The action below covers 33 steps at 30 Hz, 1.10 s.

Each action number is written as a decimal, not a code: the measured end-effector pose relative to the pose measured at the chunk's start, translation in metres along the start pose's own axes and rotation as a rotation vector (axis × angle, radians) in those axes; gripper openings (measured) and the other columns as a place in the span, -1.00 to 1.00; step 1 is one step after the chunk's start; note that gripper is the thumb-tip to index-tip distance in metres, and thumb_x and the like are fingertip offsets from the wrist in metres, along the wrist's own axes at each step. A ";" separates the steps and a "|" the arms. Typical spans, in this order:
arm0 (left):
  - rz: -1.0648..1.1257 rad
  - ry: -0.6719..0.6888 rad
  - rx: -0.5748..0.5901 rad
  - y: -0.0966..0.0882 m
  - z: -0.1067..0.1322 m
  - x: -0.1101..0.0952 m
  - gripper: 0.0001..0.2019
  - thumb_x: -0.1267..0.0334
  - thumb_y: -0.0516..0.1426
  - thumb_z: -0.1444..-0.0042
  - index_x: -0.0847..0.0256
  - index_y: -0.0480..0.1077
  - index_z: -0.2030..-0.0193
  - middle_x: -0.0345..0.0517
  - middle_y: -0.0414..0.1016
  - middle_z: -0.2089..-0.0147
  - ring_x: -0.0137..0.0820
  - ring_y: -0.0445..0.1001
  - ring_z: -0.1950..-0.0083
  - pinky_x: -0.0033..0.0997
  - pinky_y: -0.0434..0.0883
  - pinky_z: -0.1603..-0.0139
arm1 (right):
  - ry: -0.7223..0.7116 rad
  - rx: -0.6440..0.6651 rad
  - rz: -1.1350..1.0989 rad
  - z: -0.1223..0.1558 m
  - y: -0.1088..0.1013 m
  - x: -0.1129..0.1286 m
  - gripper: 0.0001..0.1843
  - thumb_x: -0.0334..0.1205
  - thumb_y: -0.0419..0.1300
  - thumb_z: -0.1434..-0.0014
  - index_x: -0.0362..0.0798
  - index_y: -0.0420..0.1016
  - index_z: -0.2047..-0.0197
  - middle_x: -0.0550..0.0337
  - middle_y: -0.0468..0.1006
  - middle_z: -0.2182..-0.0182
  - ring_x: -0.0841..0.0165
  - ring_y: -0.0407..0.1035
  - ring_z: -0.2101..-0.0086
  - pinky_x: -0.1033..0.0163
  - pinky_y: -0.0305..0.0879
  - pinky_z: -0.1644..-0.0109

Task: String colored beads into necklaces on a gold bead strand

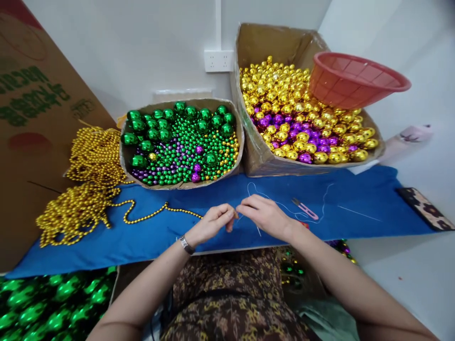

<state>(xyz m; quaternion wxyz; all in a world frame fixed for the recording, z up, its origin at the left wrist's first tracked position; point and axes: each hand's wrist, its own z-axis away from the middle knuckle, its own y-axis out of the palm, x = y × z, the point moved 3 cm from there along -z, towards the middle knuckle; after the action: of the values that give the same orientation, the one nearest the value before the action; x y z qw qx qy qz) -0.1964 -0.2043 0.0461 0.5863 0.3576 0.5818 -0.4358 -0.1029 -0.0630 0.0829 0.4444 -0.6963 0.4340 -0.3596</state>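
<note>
A gold bead strand point(185, 211) crosses the blue-covered tabletop point(142, 242) to the left hand point(215, 222), its end hidden there. The left grip is curled closed, the right hand point(265, 213) pinched beside it; what either clasps cannot be told. White thread point(251, 183) and pink snips point(306, 209) lie beyond. A cardboard bead box point(241, 149) and a larger box point(256, 42), bearing a red basket point(355, 83), block the back; heaped gold strands point(73, 215) crowd the left.

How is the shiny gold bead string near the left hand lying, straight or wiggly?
Wiggly: the string of round gold beads curves sharply across the blue cloth toward the left hand.
</note>
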 end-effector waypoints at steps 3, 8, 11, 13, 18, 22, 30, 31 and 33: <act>-0.283 0.040 -0.119 -0.013 0.003 0.000 -0.73 0.07 0.04 -0.19 0.24 0.37 0.33 -0.19 0.41 0.44 -0.47 0.33 0.41 -0.48 0.25 0.37 | 0.115 0.107 0.036 0.003 -0.001 -0.006 -0.73 -0.42 -0.05 -0.27 -0.07 0.45 0.15 0.08 0.45 0.33 0.36 0.30 0.29 0.31 0.26 0.27; -0.510 0.110 -0.369 -0.031 0.008 0.003 -0.81 0.16 0.08 -0.17 0.21 0.42 0.32 -0.19 0.46 0.40 -0.47 0.37 0.38 -0.49 0.27 0.34 | 0.437 0.201 -0.692 0.018 0.021 -0.002 -0.74 -0.22 0.00 -0.29 -0.09 0.48 0.13 0.15 0.48 0.41 0.42 0.37 0.40 0.30 0.32 0.31; -0.426 0.100 -0.454 -0.026 0.008 0.013 -0.80 0.12 0.12 -0.13 0.21 0.42 0.35 -0.19 0.44 0.43 -0.48 0.34 0.44 -0.50 0.26 0.41 | 0.598 0.123 -1.287 0.022 0.043 0.012 -0.63 -0.06 0.04 -0.25 -0.09 0.44 0.00 0.20 0.49 0.45 0.47 0.37 0.49 0.32 0.34 0.39; -0.349 0.087 -0.505 -0.019 0.008 0.020 -0.79 0.12 0.13 -0.11 0.22 0.42 0.38 -0.21 0.42 0.47 -0.49 0.31 0.47 -0.51 0.25 0.45 | 0.660 0.003 -1.388 0.019 0.051 0.018 -0.58 -0.05 0.07 -0.23 -0.07 0.39 -0.09 0.21 0.50 0.44 0.46 0.38 0.49 0.29 0.36 0.39; -0.146 0.040 -0.460 -0.004 0.008 0.032 -0.78 0.13 0.13 -0.10 0.25 0.46 0.32 -0.15 0.47 0.41 -0.47 0.34 0.41 -0.48 0.29 0.38 | 0.558 -0.085 -0.750 0.005 0.049 0.022 -0.58 -0.28 0.02 -0.23 0.01 0.36 -0.15 0.14 0.56 0.27 0.36 0.45 0.30 0.21 0.39 0.14; 0.141 -0.026 -0.386 0.000 0.008 0.035 -0.70 0.09 0.19 -0.02 0.31 0.47 0.22 -0.08 0.50 0.33 -0.44 0.37 0.35 -0.46 0.33 0.32 | 0.414 -0.085 -0.350 0.001 0.051 0.026 -0.52 -0.39 -0.03 -0.22 -0.06 0.29 -0.20 0.07 0.58 0.25 0.32 0.46 0.28 0.21 0.39 0.12; 0.270 -0.150 -0.430 0.002 0.006 0.042 -0.65 0.01 0.26 0.09 0.35 0.45 0.45 -0.22 0.34 0.57 -0.58 0.17 0.54 -0.54 0.14 0.52 | 0.365 -0.022 -0.341 0.000 0.055 0.025 -0.56 -0.41 -0.01 -0.19 -0.03 0.32 -0.13 0.09 0.59 0.20 0.32 0.48 0.26 0.24 0.38 0.15; 0.259 -0.158 -0.427 0.002 0.006 0.042 -0.64 0.01 0.27 0.10 0.35 0.45 0.47 -0.23 0.32 0.59 -0.59 0.16 0.55 -0.55 0.12 0.52 | 0.374 -0.003 -0.397 0.000 0.054 0.025 -0.58 -0.40 0.00 -0.20 -0.02 0.31 -0.12 0.14 0.60 0.26 0.34 0.48 0.29 0.27 0.38 0.19; 0.264 -0.168 -0.416 0.001 0.007 0.044 -0.64 0.01 0.27 0.11 0.34 0.45 0.46 -0.24 0.31 0.59 -0.59 0.15 0.56 -0.55 0.10 0.53 | 0.405 0.017 -0.506 0.002 0.051 0.025 -0.62 -0.35 0.01 -0.23 -0.01 0.27 -0.12 0.24 0.58 0.39 0.40 0.47 0.39 0.33 0.35 0.28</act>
<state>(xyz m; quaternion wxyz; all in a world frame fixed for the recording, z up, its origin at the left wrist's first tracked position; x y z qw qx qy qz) -0.1950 -0.2143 0.0030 0.7454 0.2648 0.5562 -0.2546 -0.1063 -0.0971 0.0372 0.2514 -0.6926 0.3237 -0.5935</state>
